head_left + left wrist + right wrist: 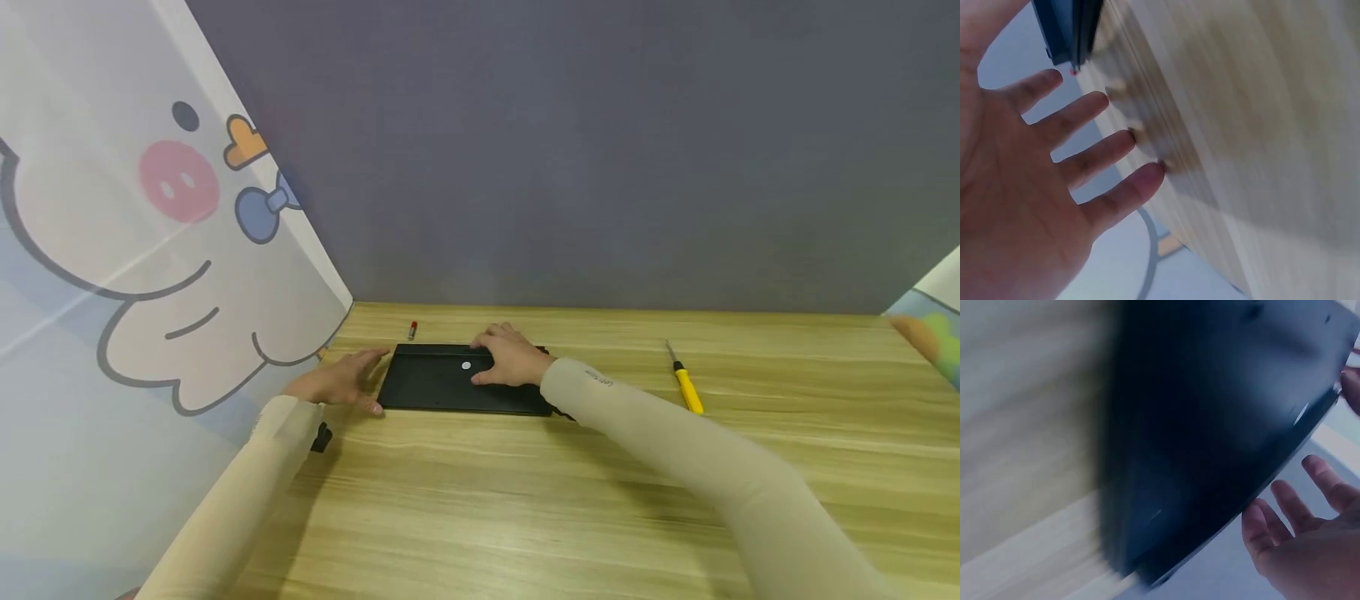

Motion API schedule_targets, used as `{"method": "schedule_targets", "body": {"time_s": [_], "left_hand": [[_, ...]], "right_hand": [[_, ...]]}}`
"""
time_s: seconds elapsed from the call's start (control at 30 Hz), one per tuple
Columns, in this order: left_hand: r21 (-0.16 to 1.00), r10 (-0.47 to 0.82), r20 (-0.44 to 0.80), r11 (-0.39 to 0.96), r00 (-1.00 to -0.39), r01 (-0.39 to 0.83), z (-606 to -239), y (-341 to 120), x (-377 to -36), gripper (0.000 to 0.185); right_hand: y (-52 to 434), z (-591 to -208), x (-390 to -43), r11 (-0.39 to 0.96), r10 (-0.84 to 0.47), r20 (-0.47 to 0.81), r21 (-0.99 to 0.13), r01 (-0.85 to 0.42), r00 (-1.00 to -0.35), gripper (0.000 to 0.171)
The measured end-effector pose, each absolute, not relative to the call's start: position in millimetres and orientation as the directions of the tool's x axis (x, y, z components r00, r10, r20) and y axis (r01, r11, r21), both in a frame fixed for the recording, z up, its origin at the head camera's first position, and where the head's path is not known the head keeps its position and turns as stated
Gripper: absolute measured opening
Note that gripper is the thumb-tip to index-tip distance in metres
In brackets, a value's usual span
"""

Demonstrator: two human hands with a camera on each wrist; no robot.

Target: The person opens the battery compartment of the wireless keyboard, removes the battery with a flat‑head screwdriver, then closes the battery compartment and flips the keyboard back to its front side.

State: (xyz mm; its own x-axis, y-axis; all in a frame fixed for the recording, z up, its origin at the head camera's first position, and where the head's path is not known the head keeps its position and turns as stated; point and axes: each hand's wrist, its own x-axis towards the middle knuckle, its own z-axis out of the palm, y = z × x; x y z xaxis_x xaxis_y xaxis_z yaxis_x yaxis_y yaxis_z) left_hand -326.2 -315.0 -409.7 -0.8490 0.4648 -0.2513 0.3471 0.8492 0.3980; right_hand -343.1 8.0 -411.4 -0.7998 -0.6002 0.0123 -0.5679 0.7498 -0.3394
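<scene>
A flat black rectangular slab [438, 385], plastic by the look of it, lies on the light wooden tabletop [525, 500] near the back, just in front of the grey wall [600, 150]. A small round silver disc [466, 366] sits on its upper face.

The right hand [508, 358] lies palm down on the slab's far right part, fingers loosely bent over the back edge, thumb next to the silver disc. In the right wrist view those fingers [1285, 519] show apart from one another along the dark edge, the picture badly blurred.

The left hand [341, 381] is at the slab's left end, fingers straight and fanned, tips at or just beside the short edge; whether they actually touch it is hard to tell. The left wrist view confirms it: four fingers [1094, 153] spread wide, gripping nothing, with the slab's dark corner [1069, 31] above them.

Behind the slab's left corner rests a small cylinder with a red tip [412, 330]. Well off to the right lies a yellow-handled screwdriver [686, 388] with a thin metal shaft. A white cartoon-printed cloth [150, 250] hangs on the left.
</scene>
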Motion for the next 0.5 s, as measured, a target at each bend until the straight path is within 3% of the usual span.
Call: {"method": "schedule_targets", "body": {"time_s": [0.27,0.5], "left_hand": [[0.299,0.422,-0.28,0.892,-0.863,0.339,-416.4,-322.6,-325.0,0.111],[0.269,0.418,-0.285,0.899,-0.862,0.347,-412.4,-319.7,-323.4,0.11]], "right_hand": [[-34.5,-414.9,-333.3,0.758,-0.629,-0.07,-0.28,-0.59,-0.775,0.095],[-49.1,-414.2,-331.5,0.8,-0.591,-0.102,-0.197,-0.566,-0.8,0.103]]}}
